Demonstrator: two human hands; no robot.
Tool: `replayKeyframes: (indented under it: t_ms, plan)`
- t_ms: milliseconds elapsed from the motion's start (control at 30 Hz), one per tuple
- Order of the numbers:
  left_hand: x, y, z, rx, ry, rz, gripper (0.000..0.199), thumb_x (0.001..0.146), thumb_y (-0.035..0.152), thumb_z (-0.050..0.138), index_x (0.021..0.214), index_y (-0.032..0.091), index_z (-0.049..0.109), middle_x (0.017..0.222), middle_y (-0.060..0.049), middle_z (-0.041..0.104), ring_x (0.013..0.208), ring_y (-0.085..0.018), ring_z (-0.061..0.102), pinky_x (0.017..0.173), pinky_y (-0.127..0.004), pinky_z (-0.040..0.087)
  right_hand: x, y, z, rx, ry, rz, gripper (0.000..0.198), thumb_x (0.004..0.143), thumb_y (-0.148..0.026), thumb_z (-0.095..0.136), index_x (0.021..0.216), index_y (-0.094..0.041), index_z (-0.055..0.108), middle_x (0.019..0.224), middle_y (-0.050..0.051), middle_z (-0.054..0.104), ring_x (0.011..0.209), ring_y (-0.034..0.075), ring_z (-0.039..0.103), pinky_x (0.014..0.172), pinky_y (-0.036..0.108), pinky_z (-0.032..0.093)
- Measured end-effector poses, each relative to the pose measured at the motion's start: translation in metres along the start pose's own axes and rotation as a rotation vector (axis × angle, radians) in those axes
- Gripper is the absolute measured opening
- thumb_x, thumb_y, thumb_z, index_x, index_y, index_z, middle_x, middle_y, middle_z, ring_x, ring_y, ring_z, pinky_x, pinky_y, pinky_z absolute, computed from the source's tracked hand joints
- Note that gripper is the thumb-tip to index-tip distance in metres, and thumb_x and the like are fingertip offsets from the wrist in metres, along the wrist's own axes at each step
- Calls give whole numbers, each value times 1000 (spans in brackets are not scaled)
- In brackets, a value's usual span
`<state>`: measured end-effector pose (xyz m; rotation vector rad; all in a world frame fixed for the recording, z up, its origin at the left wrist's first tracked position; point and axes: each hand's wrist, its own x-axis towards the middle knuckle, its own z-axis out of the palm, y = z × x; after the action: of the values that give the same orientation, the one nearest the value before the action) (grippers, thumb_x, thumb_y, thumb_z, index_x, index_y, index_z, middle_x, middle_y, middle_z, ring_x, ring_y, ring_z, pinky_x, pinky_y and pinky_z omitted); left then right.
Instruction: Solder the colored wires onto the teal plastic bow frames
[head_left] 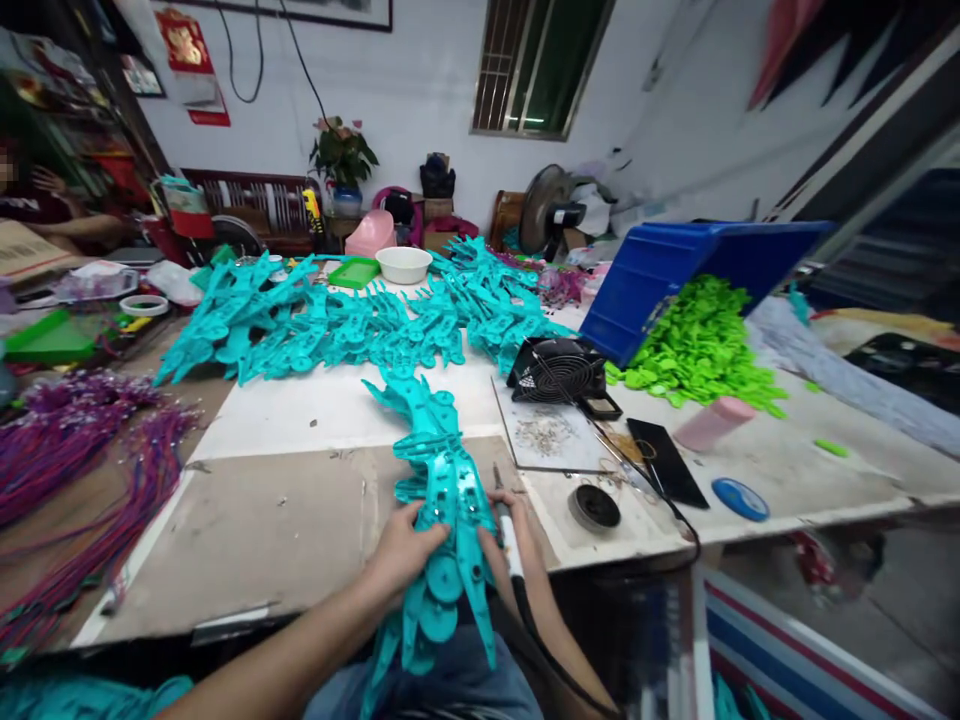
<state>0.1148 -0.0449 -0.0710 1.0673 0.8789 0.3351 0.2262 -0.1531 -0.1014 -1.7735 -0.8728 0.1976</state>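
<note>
A bunch of turquoise plastic parts point(442, 480) hangs over the table's front edge in front of me. They are pointed, with round discs, and overlap one another. My left hand point(409, 548) is closed on the left side of the bunch, its thumb on top. On the other side, my right hand point(521, 525) holds a soldering iron point(511, 545) with a white handle, its tip pointing away from me. The right thumb also presses against the turquoise parts. From the iron, a black cord runs down past the right forearm.
More turquoise parts point(352, 325) are heaped across the back. A tipped blue crate point(637, 280) spills green pieces point(697, 345). A black fan point(559, 370), a solder spool point(595, 507) and a pink cylinder point(715, 423) stand at right. Purple wire bundles point(142, 490) lie left.
</note>
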Motion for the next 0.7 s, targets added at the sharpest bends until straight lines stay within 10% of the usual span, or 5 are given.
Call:
replayKeyframes:
  t_ms: [200,500,700]
  plan:
    - [-1,23,-28,122,82,43,30,55,28,72,81,14,68,72,-4,71,68,-19,65,62,-26,49,12,3,17,122,10,34,32,79,-38,52,106,-20,50,95,7,66,83,21,65,75,35,54]
    - [-18,35,-89,22,96,-98,46,48,35,81,86,15,68,78,-6,73,72,-21,67,67,-28,52,-10,26,-24,-85,130,147,39,85,-44,49,116,-19,49,93,8,67,75,21,66,68,35,54]
    - [-24,36,-127,192,113,-94,39,51,39,81,78,16,65,63,0,66,58,-17,61,56,-25,47,5,28,-14,-406,35,-284,36,89,-37,52,120,-19,54,119,16,64,125,32,53,102,54,43]
